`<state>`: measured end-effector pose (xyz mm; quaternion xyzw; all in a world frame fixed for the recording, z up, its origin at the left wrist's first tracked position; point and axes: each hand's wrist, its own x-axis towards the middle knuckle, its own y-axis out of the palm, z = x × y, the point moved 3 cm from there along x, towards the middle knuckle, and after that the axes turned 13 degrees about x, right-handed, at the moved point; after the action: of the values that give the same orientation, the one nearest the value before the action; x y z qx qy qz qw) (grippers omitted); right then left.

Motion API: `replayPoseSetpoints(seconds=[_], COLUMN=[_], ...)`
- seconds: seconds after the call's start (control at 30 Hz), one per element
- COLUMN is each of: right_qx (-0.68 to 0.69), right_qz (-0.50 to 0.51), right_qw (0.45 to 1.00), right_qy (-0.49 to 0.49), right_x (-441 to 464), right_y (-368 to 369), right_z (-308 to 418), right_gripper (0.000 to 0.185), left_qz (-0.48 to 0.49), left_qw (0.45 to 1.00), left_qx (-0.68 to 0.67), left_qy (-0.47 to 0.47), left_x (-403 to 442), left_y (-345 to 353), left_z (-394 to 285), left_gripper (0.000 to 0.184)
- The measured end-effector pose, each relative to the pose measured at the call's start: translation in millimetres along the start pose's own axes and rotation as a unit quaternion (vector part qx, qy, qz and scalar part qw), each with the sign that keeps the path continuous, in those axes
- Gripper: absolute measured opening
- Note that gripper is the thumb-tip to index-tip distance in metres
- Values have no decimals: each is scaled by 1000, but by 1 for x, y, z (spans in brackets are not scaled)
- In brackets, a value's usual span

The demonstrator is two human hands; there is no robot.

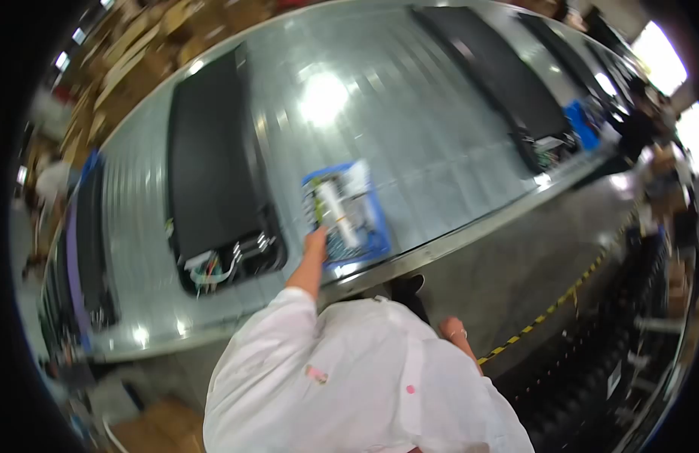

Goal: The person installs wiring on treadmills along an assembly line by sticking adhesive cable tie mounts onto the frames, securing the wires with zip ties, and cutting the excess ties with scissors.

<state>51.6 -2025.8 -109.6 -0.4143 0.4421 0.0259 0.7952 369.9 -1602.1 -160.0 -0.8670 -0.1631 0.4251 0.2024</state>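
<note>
A shallow blue tray [381, 234] lies on the metal table, near its front edge. In it are a white tube-like piece [339, 215], a clear plastic bag [356, 181] and small parts too blurred to name. My left hand [316, 243] is at the tray's left rim, its fingers closed on the edge. Low at my side hangs my right hand [452, 328], away from the table; its fingers are too small and blurred to read.
Long black panels with exposed wires, one at left [209, 158] and one at right [496, 72], lie across the metal table [410, 189]. Yellow-black tape [527, 330] marks the floor. Cardboard boxes [138, 64] are piled behind. A person in dark clothing [640, 128] stands at far right.
</note>
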Motion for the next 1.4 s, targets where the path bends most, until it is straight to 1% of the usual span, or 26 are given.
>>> replayPoseSetpoints(seconds=[0.07,0.1,0.17,0.2,0.27,0.37,0.43,0.53,0.6,0.67,0.73,0.8,0.83,0.87,0.9,0.93,0.97,1.0,1.03,1.07,1.17,1.2,1.27,1.3,1.37,1.4], right_qx=[36,45,116,140,172,222,266,314,258,225,159,324,344,363,361,408,450,437,416,393,320,292,241,218,176,156], right_qz=[9,31,-14,-22,-35,-31,-43,-67,-51,-42,-53,-150,-168,-183,-173,-174,-171,-153,-176,-197,-227,-216,-180,-159,-121,-106], right_qw=[998,995,983,978,971,967,956,941,953,957,978,920,912,903,905,884,865,876,884,893,919,931,953,962,975,980], right_qy=[52,78,145,153,160,118,114,108,150,176,127,161,150,140,142,144,143,138,117,93,35,33,44,51,59,61], right_x=[-9,-12,-24,-20,-6,8,5,1,20,43,76,90,103,117,125,126,131,141,148,150,172,184,203,212,227,236], right_y=[6,6,-6,-6,-21,-37,-66,-122,-137,-154,-189,-241,-263,-279,-298,-327,-345,-351,-364,-377,-410,-415,-422,-425,-437,-444], right_z=[-71,-95,-131,-148,-188,-238,-259,-306,-353,-394,-421,-422,-422,-424,-421,-410,-402,-402,-402,-405,-421,-432,-449,-457,-474,-480], right_gripper=[33,33,33,33,34,35,35,36,34,33,33,31,30,29,29,27,26,26,27,27,28,28,28,28,28,28], left_qz=[96,169,168,177,133,154,2,-24,-29,15,30,78,83,62,1,-40,-45,-50,7,-45,-55,-35,-66,-76,-268,-276], left_qw=[977,975,975,970,979,962,980,973,968,950,961,974,984,980,900,838,838,838,986,991,986,991,992,992,945,944], left_qx=[-187,-132,-146,-168,-157,-224,-193,-230,-251,-311,-276,-213,-143,68,310,406,394,382,82,-112,24,-103,2,-4,145,144], left_qy=[-24,58,0,14,1,-5,55,26,7,4,-18,19,62,175,306,363,374,386,143,61,158,77,112,101,116,105], left_x=[-22,-9,4,7,-22,-51,-86,-137,-163,-183,-205,-175,-180,-198,-214,-229,-227,-225,-191,-230,-229,-246,-206,-211,-235,-250], left_y=[0,-7,-1,2,6,43,61,117,163,212,256,299,318,334,349,367,387,406,436,452,479,492,516,522,529,527], left_z=[-15,-10,-1,3,-4,-1,-4,-15,-36,-56,-83,-95,-106,-126,-142,-159,-173,-186,-183,-207,-250,-270,-268,-276,-291,-298], left_gripper=[53,50,39,43,40,38,36,30,28,27,29,28,28,28,28,28,28,28,52,50,48,49,47,47,41,41])
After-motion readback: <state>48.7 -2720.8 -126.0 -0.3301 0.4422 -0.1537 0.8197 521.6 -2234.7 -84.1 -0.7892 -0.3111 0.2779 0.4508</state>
